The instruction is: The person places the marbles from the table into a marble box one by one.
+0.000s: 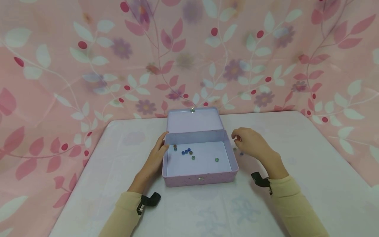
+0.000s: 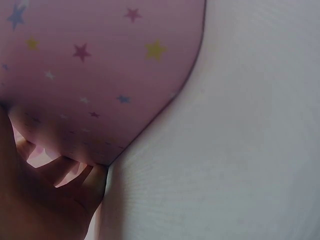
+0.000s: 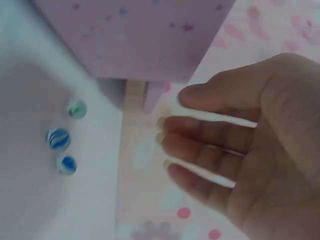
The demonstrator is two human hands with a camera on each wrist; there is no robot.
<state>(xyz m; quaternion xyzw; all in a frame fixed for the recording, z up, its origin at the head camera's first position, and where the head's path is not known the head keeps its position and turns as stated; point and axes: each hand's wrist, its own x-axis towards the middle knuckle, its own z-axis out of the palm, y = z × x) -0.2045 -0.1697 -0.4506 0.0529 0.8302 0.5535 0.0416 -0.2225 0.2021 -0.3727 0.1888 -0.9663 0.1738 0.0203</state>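
A pinkish-purple tin box [image 1: 199,179] with a star pattern stands on the table, its lid [image 1: 193,120] raised at the back. Several glass marbles [image 1: 186,152] lie inside, mostly toward the left, with one green marble [image 1: 216,159] apart on the right. My left hand [image 1: 154,158] holds the box's left side, thumb at the rim and fingers against the outer wall [image 2: 95,100]. Beyond the right wall my right hand [image 1: 251,141] hovers with fingers loosely bent and nothing in them. Below it on the table are three marbles [image 3: 58,139], blue-swirled and green.
A white cloth with faint prints covers the table [image 1: 124,141]. Behind it hangs a pink floral curtain [image 1: 189,59], close to the back of the raised lid. Black wrist mounts [image 1: 260,180] sit on both sleeves.
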